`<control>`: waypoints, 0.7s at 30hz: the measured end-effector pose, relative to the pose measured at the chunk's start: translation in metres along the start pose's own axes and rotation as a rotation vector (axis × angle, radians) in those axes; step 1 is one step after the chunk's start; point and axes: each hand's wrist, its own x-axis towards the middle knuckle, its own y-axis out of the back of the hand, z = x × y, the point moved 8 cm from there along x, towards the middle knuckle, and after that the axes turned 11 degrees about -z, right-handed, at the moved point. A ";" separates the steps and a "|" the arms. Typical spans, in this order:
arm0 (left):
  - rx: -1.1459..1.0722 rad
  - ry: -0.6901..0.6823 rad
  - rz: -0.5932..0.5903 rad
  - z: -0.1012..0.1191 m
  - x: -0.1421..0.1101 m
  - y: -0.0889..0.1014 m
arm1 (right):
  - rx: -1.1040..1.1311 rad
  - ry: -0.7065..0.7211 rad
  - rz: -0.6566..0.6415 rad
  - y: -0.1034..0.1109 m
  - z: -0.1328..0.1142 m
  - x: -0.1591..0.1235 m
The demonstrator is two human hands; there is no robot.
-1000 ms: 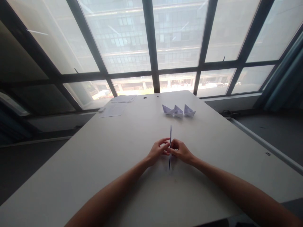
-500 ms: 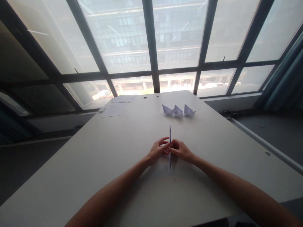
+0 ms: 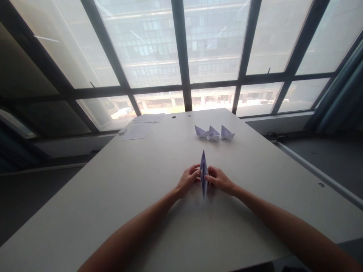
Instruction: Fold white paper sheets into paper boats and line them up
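Note:
Between my two hands a folded paper piece (image 3: 203, 166) stands upright on edge, pointed at its far end and spread a little along its middle. My left hand (image 3: 189, 178) grips its left side, fingers bent against the paper. From the right, my right hand (image 3: 219, 179) pinches the other side, thumb on the near face. Some fingertips are hidden by the paper. Beyond the hands, three folded paper boats sit in a row: a left boat (image 3: 201, 132), a middle boat (image 3: 213, 133) and a right boat (image 3: 227, 132).
The white table (image 3: 127, 181) stretches away to tall windows (image 3: 212, 41). Flat paper sheets (image 3: 134, 131) lie at its far left, with a small white object (image 3: 122, 131) beside them. A blue curtain (image 3: 330, 102) hangs at the right.
The folded paper has opened from a thin edge to a wider pocket, its two sides drawn apart. My hands have shifted slightly away from each other.

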 end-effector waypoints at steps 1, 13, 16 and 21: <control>-0.011 -0.006 0.003 0.002 0.000 -0.001 | 0.002 -0.009 0.023 0.002 0.000 -0.001; 0.141 -0.038 0.026 0.014 -0.002 -0.002 | -0.029 -0.062 0.177 0.013 0.014 0.000; 0.198 -0.010 0.038 0.008 0.000 0.002 | -0.029 -0.069 0.181 0.013 0.015 0.000; 0.185 0.130 0.077 -0.012 -0.001 0.010 | -0.045 -0.076 0.182 0.013 0.016 0.000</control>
